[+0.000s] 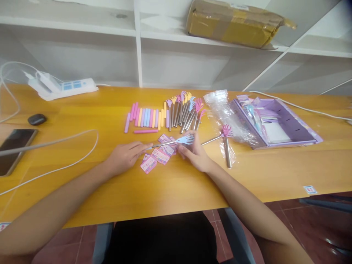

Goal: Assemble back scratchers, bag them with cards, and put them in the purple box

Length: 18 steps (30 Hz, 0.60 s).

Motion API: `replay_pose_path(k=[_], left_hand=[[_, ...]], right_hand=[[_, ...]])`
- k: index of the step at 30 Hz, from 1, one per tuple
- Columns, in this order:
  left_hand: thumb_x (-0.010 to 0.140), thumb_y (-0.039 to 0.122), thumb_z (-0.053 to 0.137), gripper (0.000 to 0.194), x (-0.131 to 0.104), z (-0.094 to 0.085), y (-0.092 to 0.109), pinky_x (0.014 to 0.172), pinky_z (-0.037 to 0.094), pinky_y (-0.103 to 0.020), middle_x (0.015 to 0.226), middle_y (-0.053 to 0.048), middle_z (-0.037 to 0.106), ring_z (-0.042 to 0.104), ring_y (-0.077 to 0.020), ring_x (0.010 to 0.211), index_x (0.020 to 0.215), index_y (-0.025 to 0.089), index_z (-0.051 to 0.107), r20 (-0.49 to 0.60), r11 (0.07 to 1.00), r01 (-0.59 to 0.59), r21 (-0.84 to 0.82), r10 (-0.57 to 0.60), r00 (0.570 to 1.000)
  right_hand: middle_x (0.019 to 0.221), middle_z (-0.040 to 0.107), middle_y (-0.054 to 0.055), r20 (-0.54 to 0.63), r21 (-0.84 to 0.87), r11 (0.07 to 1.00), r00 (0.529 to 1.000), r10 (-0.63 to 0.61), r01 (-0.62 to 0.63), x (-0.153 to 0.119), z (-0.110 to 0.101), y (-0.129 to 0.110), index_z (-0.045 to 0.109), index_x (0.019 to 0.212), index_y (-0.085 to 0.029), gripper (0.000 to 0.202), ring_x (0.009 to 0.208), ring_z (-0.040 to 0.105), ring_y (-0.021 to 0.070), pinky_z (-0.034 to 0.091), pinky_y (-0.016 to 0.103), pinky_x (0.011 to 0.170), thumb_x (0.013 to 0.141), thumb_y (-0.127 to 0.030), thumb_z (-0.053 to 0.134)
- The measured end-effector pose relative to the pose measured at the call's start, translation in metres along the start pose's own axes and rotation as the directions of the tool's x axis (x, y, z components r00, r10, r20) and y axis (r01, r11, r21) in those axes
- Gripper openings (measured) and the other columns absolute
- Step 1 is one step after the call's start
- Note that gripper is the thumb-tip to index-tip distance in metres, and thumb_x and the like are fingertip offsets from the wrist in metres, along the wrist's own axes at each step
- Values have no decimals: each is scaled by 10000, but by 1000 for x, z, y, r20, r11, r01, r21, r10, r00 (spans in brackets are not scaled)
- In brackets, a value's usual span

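Between my two hands is a back scratcher (184, 139) with a light blue claw and a metal rod. My left hand (125, 157) is closed on its handle end, where a bit of blue shows. At the claw end, the fingers of my right hand (196, 154) are closed around it. Pink printed cards (161, 156) lie spread on the table under the rod. Beyond them are rows of coloured handle tubes (147, 117) and a pile of back scratchers (187, 110) with metal rods. Right of my right hand lies a back scratcher with a pink claw (227, 130).
An open purple box (291, 137) with packets inside stands at the right, beside clear plastic bags (228, 117). On the left are a power strip (71, 88), a mouse (37, 119), a phone (16, 150) and white cables. A taped carton (233, 24) sits on the shelf.
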<state>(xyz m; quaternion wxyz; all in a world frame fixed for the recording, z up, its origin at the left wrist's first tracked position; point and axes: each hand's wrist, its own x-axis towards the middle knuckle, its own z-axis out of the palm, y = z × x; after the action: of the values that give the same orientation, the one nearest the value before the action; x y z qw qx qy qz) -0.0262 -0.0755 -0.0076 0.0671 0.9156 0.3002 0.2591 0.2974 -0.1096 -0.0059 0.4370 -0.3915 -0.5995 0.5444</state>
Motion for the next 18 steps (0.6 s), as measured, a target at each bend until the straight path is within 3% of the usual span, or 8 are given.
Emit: replay_pose_path(k=[13, 18], left_hand=[[1106, 211, 526, 371, -2, 0, 11, 853, 610, -264, 1199, -58, 811, 784, -166, 1025, 1455, 233, 652, -73, 996, -35, -87, 29, 997], [1102, 225, 540, 341, -1, 1, 13, 809, 620, -260, 1156, -55, 826, 794, -161, 966, 1412, 219, 683, -84, 995, -38, -92, 31, 996]], right_hand=[[953, 517, -14, 63, -2, 1000, 998, -17, 17, -11, 15, -6, 267, 1227, -287, 471, 722, 500, 103, 446, 228, 653, 1048, -475, 659], [987, 497, -6, 99, 4, 1000, 995, -14, 14, -12, 21, -8, 267, 1214, -292, 442, 739, 477, 107, 438, 241, 675, 1058, -463, 642]])
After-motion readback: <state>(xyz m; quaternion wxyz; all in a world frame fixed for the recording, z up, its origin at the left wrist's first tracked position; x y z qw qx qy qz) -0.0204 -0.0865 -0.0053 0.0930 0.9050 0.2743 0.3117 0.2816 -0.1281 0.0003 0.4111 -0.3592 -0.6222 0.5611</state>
